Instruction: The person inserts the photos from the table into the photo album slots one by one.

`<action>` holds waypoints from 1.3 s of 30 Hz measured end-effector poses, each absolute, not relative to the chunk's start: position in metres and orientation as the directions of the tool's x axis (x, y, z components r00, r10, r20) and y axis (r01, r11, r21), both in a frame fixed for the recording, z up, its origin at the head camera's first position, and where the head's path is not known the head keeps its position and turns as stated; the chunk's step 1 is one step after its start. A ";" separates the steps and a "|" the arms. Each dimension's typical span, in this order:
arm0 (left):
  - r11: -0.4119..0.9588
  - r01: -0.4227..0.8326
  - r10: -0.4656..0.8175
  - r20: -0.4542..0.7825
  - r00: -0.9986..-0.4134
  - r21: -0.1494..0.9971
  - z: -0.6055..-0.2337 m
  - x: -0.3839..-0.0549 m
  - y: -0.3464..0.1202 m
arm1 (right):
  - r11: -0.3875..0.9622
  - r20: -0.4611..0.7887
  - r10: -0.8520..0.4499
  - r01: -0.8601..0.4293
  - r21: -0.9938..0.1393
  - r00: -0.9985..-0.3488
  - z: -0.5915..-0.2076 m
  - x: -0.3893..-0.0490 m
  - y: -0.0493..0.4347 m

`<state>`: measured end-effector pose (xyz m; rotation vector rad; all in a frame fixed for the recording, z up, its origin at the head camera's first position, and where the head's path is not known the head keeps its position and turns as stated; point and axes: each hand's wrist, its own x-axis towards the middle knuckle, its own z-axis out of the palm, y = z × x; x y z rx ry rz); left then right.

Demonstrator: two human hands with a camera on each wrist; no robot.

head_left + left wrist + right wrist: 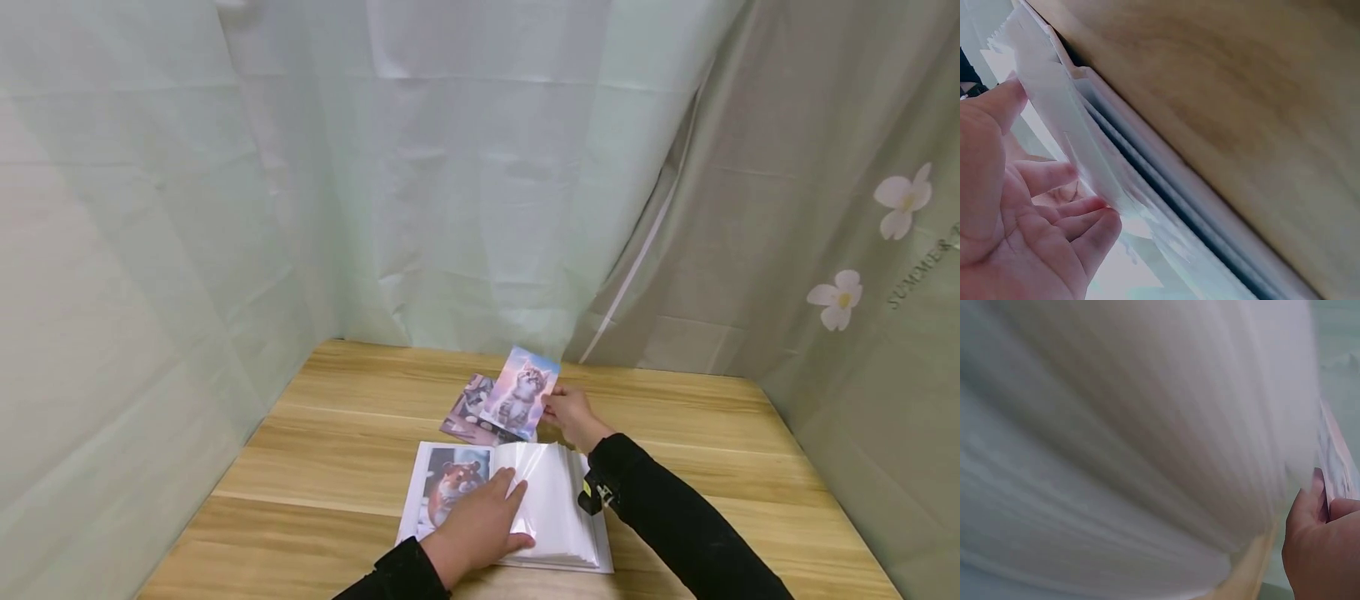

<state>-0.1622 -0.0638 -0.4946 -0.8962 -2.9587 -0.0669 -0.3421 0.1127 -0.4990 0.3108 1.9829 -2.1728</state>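
A photo album (558, 521) lies spread on the table, with a hamster photo (442, 483) in its left page and a clear sleeve on the right. My left hand (480, 521) rests across the middle of the album, fingers extended and touching the sleeve pages (1066, 125). Above the album's top edge, my right hand (572, 415) pinches a kitten photo (522, 387) by its right side. In the right wrist view that photo (1335, 456) shows only in part, behind the blurred page edges (1147, 425).
Beneath the kitten photo, partly covered, another animal photo (467, 417) lies on the wooden table (337, 450). Pale curtains (480, 183) hang along the table's back and sides, with white flowers (836, 298) printed on the right one.
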 end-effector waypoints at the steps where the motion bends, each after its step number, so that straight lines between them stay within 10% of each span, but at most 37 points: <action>1: 0.832 0.554 0.552 0.058 -0.832 0.031 -0.495 -0.162 -0.064 | -0.095 -0.277 0.006 0.275 -0.957 -0.961 -0.500 -0.341 0.113; 39: 0.833 0.544 0.543 0.037 -0.839 0.099 -0.495 -0.161 -0.064 | 0.263 -0.105 -0.061 0.085 -0.961 -0.993 -0.495 -0.326 0.141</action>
